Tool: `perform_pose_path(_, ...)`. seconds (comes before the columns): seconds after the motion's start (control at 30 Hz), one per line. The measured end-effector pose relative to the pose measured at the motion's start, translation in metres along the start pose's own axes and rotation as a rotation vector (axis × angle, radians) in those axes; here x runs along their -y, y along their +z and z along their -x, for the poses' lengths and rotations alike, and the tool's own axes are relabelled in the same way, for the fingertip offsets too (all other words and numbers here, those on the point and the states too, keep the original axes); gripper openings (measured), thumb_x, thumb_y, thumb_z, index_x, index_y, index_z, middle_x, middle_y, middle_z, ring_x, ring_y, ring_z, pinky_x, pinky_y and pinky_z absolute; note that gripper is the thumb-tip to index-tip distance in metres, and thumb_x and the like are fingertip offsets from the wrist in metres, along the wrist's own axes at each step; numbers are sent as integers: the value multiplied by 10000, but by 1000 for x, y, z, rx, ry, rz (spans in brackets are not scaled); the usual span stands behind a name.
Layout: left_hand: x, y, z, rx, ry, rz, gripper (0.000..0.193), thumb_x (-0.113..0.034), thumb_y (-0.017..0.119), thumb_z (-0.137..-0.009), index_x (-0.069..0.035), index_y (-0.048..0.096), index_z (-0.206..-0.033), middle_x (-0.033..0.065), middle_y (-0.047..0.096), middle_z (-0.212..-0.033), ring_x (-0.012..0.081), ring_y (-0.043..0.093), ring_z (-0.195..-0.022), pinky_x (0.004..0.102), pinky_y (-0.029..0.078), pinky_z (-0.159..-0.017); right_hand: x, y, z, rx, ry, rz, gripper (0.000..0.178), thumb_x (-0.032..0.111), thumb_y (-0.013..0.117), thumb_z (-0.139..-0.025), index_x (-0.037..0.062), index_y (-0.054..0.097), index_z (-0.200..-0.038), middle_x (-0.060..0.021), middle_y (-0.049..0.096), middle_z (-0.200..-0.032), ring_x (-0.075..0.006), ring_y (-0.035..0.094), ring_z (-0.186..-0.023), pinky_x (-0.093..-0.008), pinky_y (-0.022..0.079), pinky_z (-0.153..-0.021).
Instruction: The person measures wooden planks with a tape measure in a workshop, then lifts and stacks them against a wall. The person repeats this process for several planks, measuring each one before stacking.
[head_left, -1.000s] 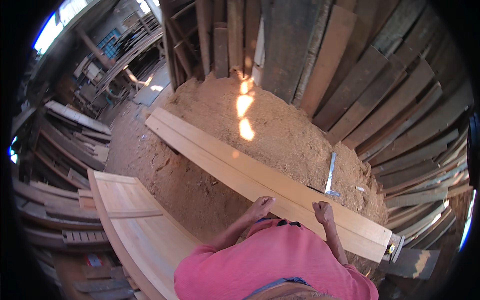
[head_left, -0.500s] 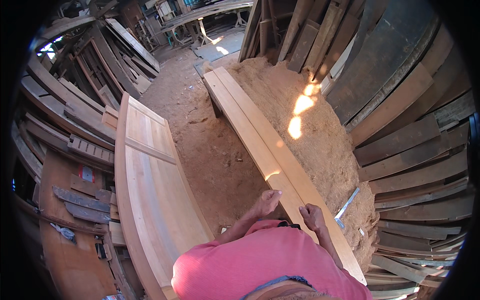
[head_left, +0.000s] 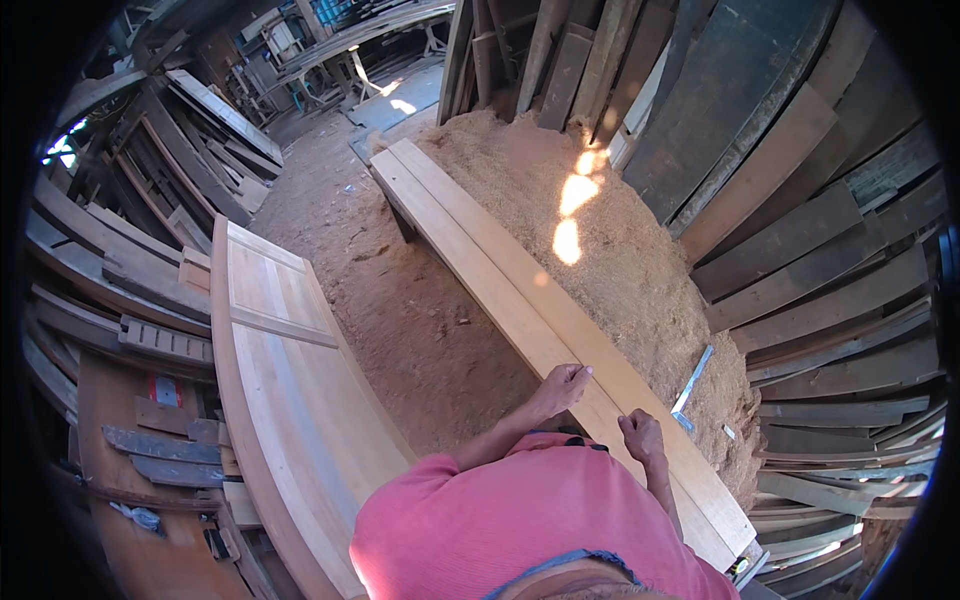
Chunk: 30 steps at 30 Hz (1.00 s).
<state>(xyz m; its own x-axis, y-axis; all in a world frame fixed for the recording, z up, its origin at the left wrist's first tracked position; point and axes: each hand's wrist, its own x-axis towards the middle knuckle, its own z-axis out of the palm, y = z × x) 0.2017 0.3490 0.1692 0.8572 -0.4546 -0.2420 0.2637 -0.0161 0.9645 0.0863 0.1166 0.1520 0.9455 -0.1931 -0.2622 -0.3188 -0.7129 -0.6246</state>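
My left hand (head_left: 566, 388) is closed, its fingertips pressed together above the long pale boards. Whatever it may be pinching is too small to name. A short way to the right and nearer, my right hand (head_left: 641, 436) is curled with the thumb up; its contents, if any, are hidden. Under both hands two long planed boards (head_left: 470, 240) lie side by side, running from the far left to the near right. I cannot tell whether either hand touches them. At their near right end a small metal tool (head_left: 741, 566) shows in part.
A panelled wooden door (head_left: 290, 370) stretches along my left. Right of the boards lies a heap of sawdust (head_left: 630, 270) with a blue-and-silver square (head_left: 693, 388) on it. Weathered planks (head_left: 820, 250) lean around the right side. A cluttered bench (head_left: 350, 50) stands far back.
My left hand has moved right and a little forward, over the boards. The right hand stays curled close by. The whole view has shifted slightly, bringing the boards' near end into sight.
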Motion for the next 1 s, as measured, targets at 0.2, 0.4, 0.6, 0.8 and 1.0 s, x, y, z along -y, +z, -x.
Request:
perform_pose_path(0.2, 49, -7, -41, -83, -17, -171, 298, -299, 580, -1073, -29, 589, -948, 27, 619, -759, 118, 553, -651, 309, 482, -607, -34, 8, 22, -12, 69, -42, 295, 295, 705, -935, 3, 689, -903, -189, 720, -802, -345, 709, -761, -455, 549, -722)
perform_pose_path(0.4, 87, -37, -61, -336, -90, -306, 473, -303, 739, -958, 24, 547, -1240, 161, 634, -1114, 220, 625, -1022, 368, 536, -880, -57, 10, 46, -47, 229, -11, 288, 294, 703, -927, 7, 717, -950, -195, 746, -861, -352, 733, -833, -444, 569, -776)
perform_pose_path(0.6, 145, -88, -69, -626, -227, -751, 722, -367, 825, -848, 83, 527, -1327, 279, 611, -1265, 401, 612, -1185, 489, 496, -1028, -67, 24, 63, -34, 299, -72, 302, 293, 684, -907, -1, 728, -961, -233, 751, -925, -405, 726, -920, -492, 555, -839)
perform_pose_path(0.8, 135, -54, -59, -412, -375, -865, 856, -464, 802, -842, 48, 457, -1436, 316, 607, -1308, 441, 539, -1325, 511, 460, -1100, -62, 19, 71, 71, 320, -61, 324, 295, 666, -902, -18, 726, -960, -242, 749, -953, -416, 717, -948, -499, 552, -857)
perform_pose_path(1.0, 152, -24, -57, -256, -516, -561, 958, -408, 780, -881, 13, 239, -1551, 369, 447, -1443, 421, 510, -1360, 463, 451, -1122, -78, 31, 48, -16, 274, -33, 323, 310, 683, -922, -4, 738, -975, -205, 764, -899, -366, 748, -880, -457, 579, -824)
